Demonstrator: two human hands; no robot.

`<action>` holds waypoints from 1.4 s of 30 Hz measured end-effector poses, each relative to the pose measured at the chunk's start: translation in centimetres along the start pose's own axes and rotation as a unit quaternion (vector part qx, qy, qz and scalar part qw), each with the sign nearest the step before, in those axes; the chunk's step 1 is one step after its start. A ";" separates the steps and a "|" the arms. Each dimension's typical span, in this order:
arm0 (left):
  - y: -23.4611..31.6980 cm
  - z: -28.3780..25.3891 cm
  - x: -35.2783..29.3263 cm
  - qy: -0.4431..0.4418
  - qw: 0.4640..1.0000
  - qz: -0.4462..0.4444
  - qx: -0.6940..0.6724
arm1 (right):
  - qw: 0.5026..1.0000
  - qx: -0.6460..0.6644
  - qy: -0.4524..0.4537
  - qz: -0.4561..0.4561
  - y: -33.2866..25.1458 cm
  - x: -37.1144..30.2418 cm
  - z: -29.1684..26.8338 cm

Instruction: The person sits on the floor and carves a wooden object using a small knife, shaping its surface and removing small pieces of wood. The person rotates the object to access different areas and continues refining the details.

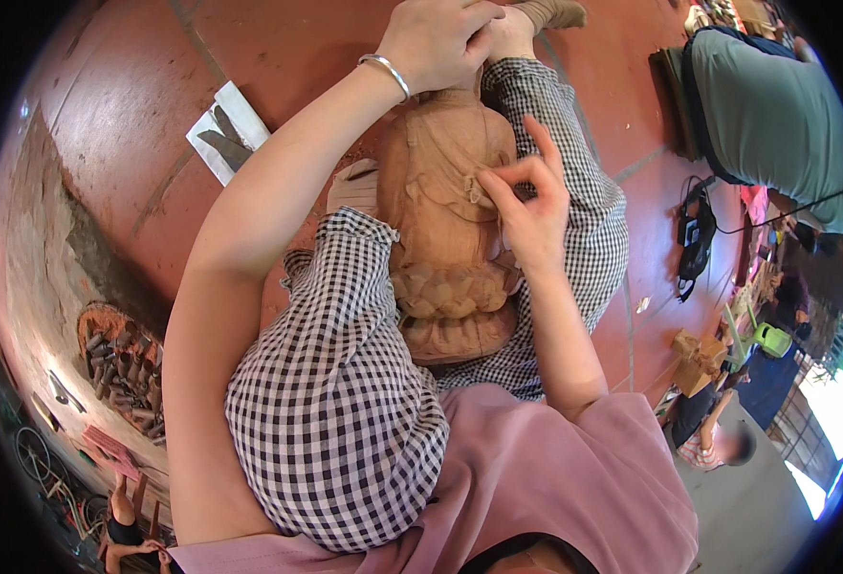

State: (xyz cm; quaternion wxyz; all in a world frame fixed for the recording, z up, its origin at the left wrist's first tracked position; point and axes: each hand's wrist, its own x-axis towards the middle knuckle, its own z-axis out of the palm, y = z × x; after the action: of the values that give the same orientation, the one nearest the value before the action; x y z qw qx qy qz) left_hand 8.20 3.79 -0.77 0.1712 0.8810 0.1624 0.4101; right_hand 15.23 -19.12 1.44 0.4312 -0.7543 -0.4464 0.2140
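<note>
A carved wooden statue (pixel 445 182) with draped robe folds and a petalled base lies between my checkered trouser legs, its base toward me. My left hand (pixel 436 43), a silver bangle at its wrist, is curled over the statue's head end, hiding the head. Over the chest, my right hand (pixel 536 201) pinches thumb and index finger together at the robe folds. A small pale bit shows at those fingertips, too small to name. The right hand's other fingers are partly raised.
White paper (pixel 225 129) with dark flat strips lies on the red tiled floor at left. Several carving tools (pixel 120 373) sit bunched farther left. At right are a person in grey-green clothing (pixel 766 115), a black corded device (pixel 697 234) and a cardboard box (pixel 699 359).
</note>
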 end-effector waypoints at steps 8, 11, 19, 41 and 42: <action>1.6 -2.5 -2.5 0.011 0.997 -0.054 0.045 | 0.922 0.324 0.103 0.185 5.7 -5.6 -3.4; 2.9 -3.5 -6.4 -0.002 0.992 -0.121 -0.022 | 0.919 0.328 0.103 0.191 5.6 -5.3 -2.7; 9.3 -4.8 -9.8 -0.132 0.949 -0.275 -0.083 | 0.854 0.446 0.089 0.253 5.2 -3.2 -2.6; 8.0 -3.4 -9.9 -0.053 0.953 -0.274 -0.114 | 0.986 0.004 0.034 -0.164 2.7 -0.4 -0.1; 8.0 -3.4 -9.9 -0.053 0.954 -0.273 -0.115 | 0.985 0.003 0.024 -0.171 2.7 -0.4 -0.4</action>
State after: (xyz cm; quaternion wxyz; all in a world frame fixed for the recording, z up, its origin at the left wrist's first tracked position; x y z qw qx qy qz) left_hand 0.69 -6.99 -1.84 0.3854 0.7976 0.3394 0.3164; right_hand 16.63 -20.25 -0.59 0.4743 -0.6705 -0.5576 0.1206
